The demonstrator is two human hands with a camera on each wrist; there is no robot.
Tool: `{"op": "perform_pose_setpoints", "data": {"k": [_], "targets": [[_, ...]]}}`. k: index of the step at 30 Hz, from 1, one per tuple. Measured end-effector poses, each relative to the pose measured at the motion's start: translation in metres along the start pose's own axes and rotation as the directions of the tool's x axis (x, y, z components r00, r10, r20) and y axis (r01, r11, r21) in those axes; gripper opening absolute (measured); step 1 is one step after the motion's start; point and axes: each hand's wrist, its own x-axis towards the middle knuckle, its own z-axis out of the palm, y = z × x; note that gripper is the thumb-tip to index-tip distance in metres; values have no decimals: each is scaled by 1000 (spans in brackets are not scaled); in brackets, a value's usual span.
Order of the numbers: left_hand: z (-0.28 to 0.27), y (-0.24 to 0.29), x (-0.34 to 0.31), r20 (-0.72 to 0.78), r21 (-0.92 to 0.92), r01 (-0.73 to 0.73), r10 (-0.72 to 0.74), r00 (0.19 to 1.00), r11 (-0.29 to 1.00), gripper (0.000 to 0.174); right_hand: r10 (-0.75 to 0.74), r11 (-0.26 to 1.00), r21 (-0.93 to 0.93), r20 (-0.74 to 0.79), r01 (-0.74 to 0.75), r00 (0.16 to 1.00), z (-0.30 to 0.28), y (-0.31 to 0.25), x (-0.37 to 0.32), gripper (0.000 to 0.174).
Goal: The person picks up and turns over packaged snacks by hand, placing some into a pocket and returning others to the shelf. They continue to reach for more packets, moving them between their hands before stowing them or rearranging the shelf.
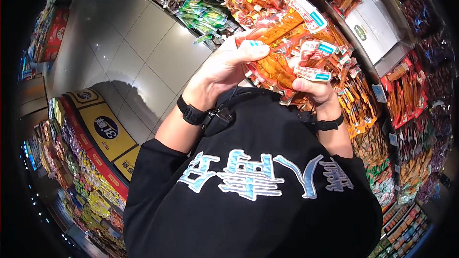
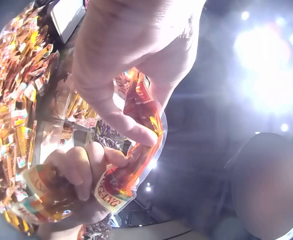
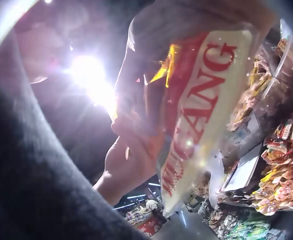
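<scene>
The left hand (image 1: pixel 229 64) had its fingers closed on a clear packet (image 1: pixel 273 69) of amber food, thumb over the upper face. The right hand (image 1: pixel 318 91) gripped the packet's other side, its thumb near the printed labels (image 1: pixel 313 73) and its fingers bent. The left-wrist view showed a labelled end (image 2: pixel 114 196) hanging between the hands, and more blurred labelled wrapping at the right hand; whether that was a second packet could not be settled.

The held packet was raised in front of the black shirt (image 1: pixel 248 129), near the aisle-side edge of the snack shelf. Loose packets (image 1: pixel 356 107) lay beyond the right hand, green packets (image 1: pixel 203 16) beyond the left. A white panel (image 1: pixel 370 24) stood farther out, and the tiled floor (image 1: pixel 148 52) lay on the aisle side.

In the inspector's judgement, the hold was best made at the sealed margins, with light and even pressure, since the film appeared slick and the contents pliable. Fingertips clear of the print and a slight tilt away from the lamps would have reduced glare. Any loose wrapping at the right hand needed a firmer pinch against slipping.
</scene>
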Motion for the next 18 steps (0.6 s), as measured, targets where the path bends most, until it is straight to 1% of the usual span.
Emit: {"op": "perform_pose_setpoints", "data": {"k": [1,2,4,6,8,9,11,12,14,15,16,17,18], "targets": [[5,0,0,-15,-6,-16,16,1000,1000,62,-5,1000,-21,-1,5,1000,1,1,0,47],[9,0,-1,-29,-11,-32,32,999,999,61,-12,1000,-8,-3,12,1000,-1,3,2,45],[7,6,-3,-59,39,-73,75,995,997,61,-27,999,20,-10,28,1000,0,4,7,41],[5,12,-7,-59,110,-117,124,991,987,61,-1,1000,5,-74,1,997,9,-4,8,32],[6,18,-10,-28,202,-167,177,984,965,61,-78,996,-53,-90,74,993,8,0,10,36],[9,19,-10,-73,258,-195,221,973,946,62,-94,993,-79,-94,86,991,9,-1,9,39],[5,18,-11,-132,305,-207,257,957,929,62,-123,985,-130,-85,112,989,9,-2,7,47],[3,18,-11,-161,329,-211,275,948,920,62,-105,985,-146,-92,91,990,7,-2,6,47],[4,20,-11,-173,343,-230,302,938,911,59,-71,982,-180,-102,52,992,4,1,3,45],[5,20,-11,-172,349,-230,303,937,908,58,-14,984,-176,-126,-9,992,9,-4,0,44],[6,20,-10,-171,355,-229,304,937,907,56,-45,989,-148,-94,31,995,9,-2,-1,43],[9,19,-10,-178,355,-229,306,935,906,50,-57,984,-175,-73,44,996,7,1,-1,42],[10,18,-10,-196,365,-211,297,935,907,47,-68,978,-200,-52,56,996,5,2,-3,42]]}}
